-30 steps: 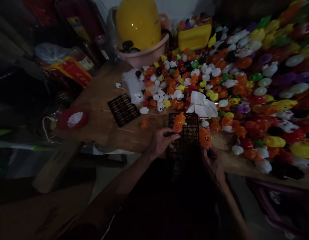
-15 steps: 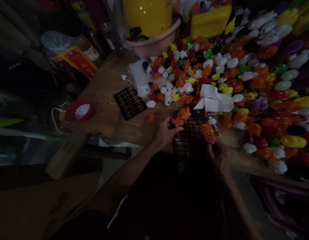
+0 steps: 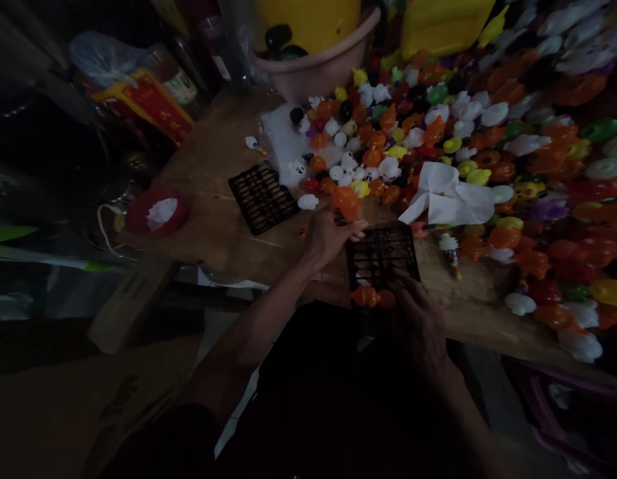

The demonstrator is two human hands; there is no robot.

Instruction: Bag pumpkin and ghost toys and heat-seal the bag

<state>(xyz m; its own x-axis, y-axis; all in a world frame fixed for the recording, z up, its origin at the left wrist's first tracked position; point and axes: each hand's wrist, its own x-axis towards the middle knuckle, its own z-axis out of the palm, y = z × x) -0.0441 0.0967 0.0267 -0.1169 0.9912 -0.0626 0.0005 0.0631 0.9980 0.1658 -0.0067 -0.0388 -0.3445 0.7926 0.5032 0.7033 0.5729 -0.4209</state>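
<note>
My left hand (image 3: 329,238) is closed, its fingertips gripping the lower end of an orange plastic toy figure (image 3: 346,201) held above the table. My right hand (image 3: 418,313) is low over the near part of a black grid rack (image 3: 381,249), its fingers curled at the end of a second orange toy figure (image 3: 368,297). That figure lies sideways along the rack's near edge, and its held end is partly hidden by the fingers. Just right of the rack is a small tube with a white top (image 3: 450,253) and a colourful wrapper.
A large heap of coloured plastic toys (image 3: 468,133) covers the table's back and right. White paper (image 3: 445,196) lies before it. Another black rack (image 3: 263,198) and a red bowl (image 3: 157,216) are to the left. A pink basin (image 3: 321,76) stands behind.
My right hand has moved left and tipped its orange figure from upright to sideways over the rack. My left hand has raised its figure slightly, away from the rack. The camera view has shifted.
</note>
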